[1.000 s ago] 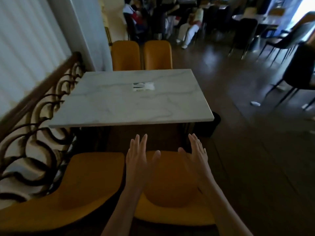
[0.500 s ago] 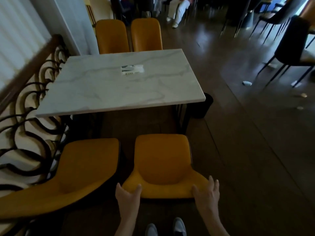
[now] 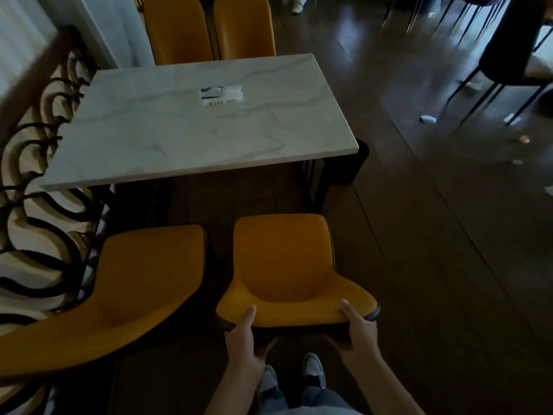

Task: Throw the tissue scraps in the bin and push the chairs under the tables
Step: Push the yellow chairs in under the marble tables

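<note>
An orange chair (image 3: 287,265) stands right in front of me, pulled out from the white marble table (image 3: 167,139). My left hand (image 3: 244,336) grips the top edge of its backrest on the left, thumb over the rim. My right hand (image 3: 357,327) grips the same edge on the right. A second orange chair (image 3: 125,289) stands to its left, also clear of the table. Tissue scraps (image 3: 221,95) lie in the middle of the tabletop. A dark bin (image 3: 351,166) sits on the floor by the table's right corner, partly hidden under the top.
Two more orange chairs (image 3: 209,28) are tucked in at the table's far side. A scrolled iron railing (image 3: 39,187) runs along the left. Black chairs (image 3: 508,55) stand at the upper right, with white scraps (image 3: 427,118) on the dark wooden floor near them.
Both hands dropped from raised and spread open above the seat to gripping the backrest's top edge. My view tilted down, so my shoes now show.
</note>
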Demonstrator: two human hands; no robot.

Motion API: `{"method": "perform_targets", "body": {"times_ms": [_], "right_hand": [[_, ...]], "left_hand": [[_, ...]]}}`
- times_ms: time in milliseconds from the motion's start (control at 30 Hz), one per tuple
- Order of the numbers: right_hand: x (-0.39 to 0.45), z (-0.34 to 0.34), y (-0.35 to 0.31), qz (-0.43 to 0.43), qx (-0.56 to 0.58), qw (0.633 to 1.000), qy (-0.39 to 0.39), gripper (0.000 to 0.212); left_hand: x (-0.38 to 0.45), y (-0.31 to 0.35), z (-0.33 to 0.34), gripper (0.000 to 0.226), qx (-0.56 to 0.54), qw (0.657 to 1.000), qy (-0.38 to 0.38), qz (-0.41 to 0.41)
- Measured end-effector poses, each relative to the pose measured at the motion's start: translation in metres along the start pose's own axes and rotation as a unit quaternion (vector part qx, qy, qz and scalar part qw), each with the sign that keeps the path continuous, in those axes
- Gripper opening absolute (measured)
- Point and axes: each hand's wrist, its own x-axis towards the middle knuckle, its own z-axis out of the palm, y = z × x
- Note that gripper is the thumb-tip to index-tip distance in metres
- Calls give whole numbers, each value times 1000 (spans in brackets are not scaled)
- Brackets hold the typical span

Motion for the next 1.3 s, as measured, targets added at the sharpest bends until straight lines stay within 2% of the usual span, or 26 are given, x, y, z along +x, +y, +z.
{"method": "perform_targets", "body": {"times_ms": [233, 367, 533, 700, 867, 1300], "right_hand": [[4, 6, -4, -15, 9, 1000, 1, 48], [10, 18, -11, -21, 6, 1000, -5, 30], [19, 43, -26, -23, 5, 999, -22, 26], [39, 78, -54, -35, -4, 998, -48, 27], [72, 119, -90, -34, -11, 998, -49, 49], [154, 211, -196, -31, -34, 997, -60, 55]], "left_hand": [[8, 7, 6, 58, 14, 1000, -15, -3], [16, 18, 14, 58, 24, 999, -25, 9], [26, 40, 34, 61, 16, 999, -23, 32], [37, 69, 66, 61, -10, 998, -36, 52], [54, 97, 105, 59, -31, 995, -59, 77], [98, 161, 234, 68, -82, 993, -31, 76]]}}
